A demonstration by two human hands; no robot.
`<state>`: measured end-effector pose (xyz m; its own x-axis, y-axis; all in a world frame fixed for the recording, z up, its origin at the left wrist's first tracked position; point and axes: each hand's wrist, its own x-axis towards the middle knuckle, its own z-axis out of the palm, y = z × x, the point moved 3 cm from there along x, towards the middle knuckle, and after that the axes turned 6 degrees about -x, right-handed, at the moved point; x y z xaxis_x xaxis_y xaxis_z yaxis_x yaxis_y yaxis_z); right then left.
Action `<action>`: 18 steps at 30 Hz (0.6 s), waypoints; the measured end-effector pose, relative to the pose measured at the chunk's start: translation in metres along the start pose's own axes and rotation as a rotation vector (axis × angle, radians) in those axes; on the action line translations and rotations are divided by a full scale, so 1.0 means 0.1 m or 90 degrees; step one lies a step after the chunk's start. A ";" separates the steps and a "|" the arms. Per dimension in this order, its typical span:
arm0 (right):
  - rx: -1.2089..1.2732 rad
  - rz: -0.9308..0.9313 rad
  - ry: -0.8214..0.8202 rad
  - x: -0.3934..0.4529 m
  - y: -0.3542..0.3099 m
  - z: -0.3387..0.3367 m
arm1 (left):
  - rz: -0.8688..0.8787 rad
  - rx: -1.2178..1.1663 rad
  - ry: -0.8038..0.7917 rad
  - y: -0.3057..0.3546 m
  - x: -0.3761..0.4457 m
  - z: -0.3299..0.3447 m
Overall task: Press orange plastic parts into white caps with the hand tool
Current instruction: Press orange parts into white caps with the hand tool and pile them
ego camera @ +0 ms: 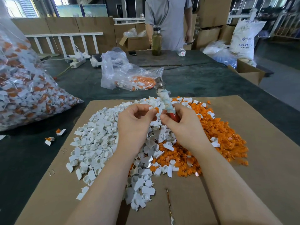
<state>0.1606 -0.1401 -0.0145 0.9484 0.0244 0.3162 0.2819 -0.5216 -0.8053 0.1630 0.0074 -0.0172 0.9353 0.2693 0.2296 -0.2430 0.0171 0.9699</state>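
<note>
Our dark bench [203,75] carries cardboard [259,159]; bags [24,88] hold caps. Our left hand [134,122] pinches a cap [154,109], our right hand [181,125] grips the tool [164,96].

A factory packing floor.
Around the dark-covered table [194,75]: stacked cardboard boxes [209,12] behind it, a resin sack [243,38] to its right, bagged plastic parts [24,88] on it.
</note>
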 end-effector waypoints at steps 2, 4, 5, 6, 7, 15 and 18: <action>-0.005 -0.013 0.034 0.01 -0.01 0.02 | 0.005 0.024 -0.008 0.01 -0.02 0.03; -0.026 -0.015 0.052 0.01 0.00 0.02 | 0.007 0.040 -0.012 0.01 -0.04 0.04; -0.036 -0.014 0.055 0.02 0.01 0.02 | 0.008 0.049 -0.013 0.01 -0.04 0.04; -0.045 -0.015 0.057 0.02 0.01 0.02 | 0.010 0.060 -0.013 0.01 -0.04 0.05; -0.053 -0.017 0.058 0.02 0.01 0.02 | 0.012 0.068 -0.013 0.01 -0.04 0.05; -0.094 -0.035 0.061 0.01 0.01 0.02 | 0.026 0.093 -0.014 0.01 -0.03 0.05; -0.072 -0.020 0.034 0.01 0.00 0.02 | 0.028 0.089 -0.014 0.00 -0.03 0.04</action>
<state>0.1620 -0.1388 -0.0155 0.9296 -0.0013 0.3686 0.2902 -0.6139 -0.7341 0.1610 0.0024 -0.0174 0.9301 0.2462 0.2726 -0.2475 -0.1284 0.9603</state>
